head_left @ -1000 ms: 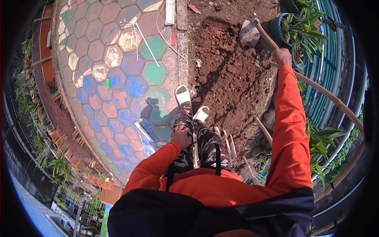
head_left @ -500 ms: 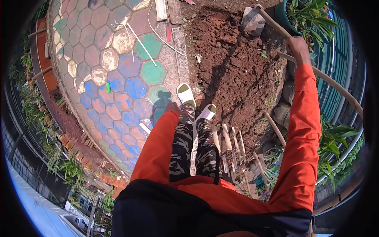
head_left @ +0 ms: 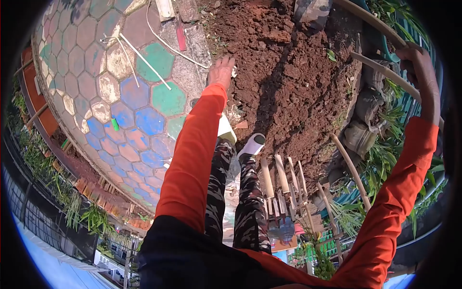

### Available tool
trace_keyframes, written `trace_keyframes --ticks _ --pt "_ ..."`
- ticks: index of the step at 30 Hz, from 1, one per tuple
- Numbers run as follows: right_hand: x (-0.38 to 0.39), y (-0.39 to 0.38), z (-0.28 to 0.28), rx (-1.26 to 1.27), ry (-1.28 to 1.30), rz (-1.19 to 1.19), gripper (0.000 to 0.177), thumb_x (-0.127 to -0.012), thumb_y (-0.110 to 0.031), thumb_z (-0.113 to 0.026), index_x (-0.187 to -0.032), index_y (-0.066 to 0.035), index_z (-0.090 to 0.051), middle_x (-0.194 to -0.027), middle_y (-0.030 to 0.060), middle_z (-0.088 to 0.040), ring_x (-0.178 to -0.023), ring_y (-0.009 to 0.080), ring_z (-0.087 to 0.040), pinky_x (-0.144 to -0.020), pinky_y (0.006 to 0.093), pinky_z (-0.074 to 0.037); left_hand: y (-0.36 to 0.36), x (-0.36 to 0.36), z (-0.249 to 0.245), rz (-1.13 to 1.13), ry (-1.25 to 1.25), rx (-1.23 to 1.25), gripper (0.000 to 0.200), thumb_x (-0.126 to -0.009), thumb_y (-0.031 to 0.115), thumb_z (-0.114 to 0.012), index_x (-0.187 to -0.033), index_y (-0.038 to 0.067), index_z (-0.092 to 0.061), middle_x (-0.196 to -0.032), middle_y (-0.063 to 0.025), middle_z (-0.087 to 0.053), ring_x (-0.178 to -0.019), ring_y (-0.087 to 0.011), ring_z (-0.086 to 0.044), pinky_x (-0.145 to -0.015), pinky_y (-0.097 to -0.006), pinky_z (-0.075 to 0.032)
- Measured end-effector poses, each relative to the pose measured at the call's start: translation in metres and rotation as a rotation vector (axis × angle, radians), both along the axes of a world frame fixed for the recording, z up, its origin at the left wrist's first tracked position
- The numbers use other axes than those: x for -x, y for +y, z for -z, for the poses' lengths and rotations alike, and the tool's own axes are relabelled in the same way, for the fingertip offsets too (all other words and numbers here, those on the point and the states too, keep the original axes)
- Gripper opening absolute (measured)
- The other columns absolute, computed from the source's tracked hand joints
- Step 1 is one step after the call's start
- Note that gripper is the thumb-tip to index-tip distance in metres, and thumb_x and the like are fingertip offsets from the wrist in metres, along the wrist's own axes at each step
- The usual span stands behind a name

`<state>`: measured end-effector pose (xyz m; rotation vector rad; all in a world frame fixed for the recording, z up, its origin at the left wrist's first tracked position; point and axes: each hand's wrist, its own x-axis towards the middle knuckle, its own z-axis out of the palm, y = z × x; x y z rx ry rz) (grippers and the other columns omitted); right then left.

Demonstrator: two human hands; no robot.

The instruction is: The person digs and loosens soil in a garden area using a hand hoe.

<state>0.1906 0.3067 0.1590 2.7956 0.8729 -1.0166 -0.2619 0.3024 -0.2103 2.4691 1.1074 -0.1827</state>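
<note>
My left hand point(head_left: 221, 72) reaches forward over the border between the paving and the soil, fingers stretched out and holding nothing. A whitish scrap point(head_left: 234, 71) shows beside its fingers. On the right, my right hand point(head_left: 419, 65) is closed around the wooden handle of a hoe point(head_left: 375, 21). The hoe's dirt-smeared grey blade point(head_left: 312, 13) rests at the far end of the dug brown soil point(head_left: 298, 82). A wooden pole point(head_left: 385, 72) runs just below that hand.
Painted hexagonal pavers point(head_left: 134, 98) lie left, with a thin white stick point(head_left: 144, 61) and a green piece point(head_left: 115, 124). Several wooden stakes point(head_left: 281, 173) stand near my feet. Filled sacks point(head_left: 358, 137) and leafy plants point(head_left: 390, 159) line the right side.
My left hand has moved forward from beside my leg to the soil's edge, its fingers stretching out. My right hand has shifted right in view, still on the hoe handle. The view has shifted.
</note>
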Motion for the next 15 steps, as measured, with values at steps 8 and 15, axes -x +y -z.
trace_keyframes --ticks 8,15 --pt "0.0 -0.013 0.001 -0.149 -0.033 0.058 0.027 -0.076 -0.031 -0.058 -0.091 -0.008 -0.06 -0.061 -0.0062 -0.041 -0.043 0.0019 -0.027 -0.04 0.0217 -0.019 -0.01 -0.002 0.047 0.239 0.239 0.078 0.015 -0.082 0.01 -0.056 -0.093 0.01 -0.065 -0.092 -0.0059 -0.066 -0.094 -0.0244 -0.063 -0.078 -0.0405 -0.05" --pt "0.031 0.002 -0.004 -0.103 -0.007 0.052 0.022 -0.076 -0.026 -0.057 -0.088 -0.007 -0.06 -0.059 -0.0036 -0.044 -0.042 0.0043 -0.033 -0.038 0.0238 -0.023 0.002 0.045 0.0 0.082 0.324 0.179 0.019 -0.075 0.012 -0.062 -0.094 0.007 -0.063 -0.091 -0.0155 -0.066 -0.087 -0.0305 -0.066 -0.078 -0.0414 -0.051"
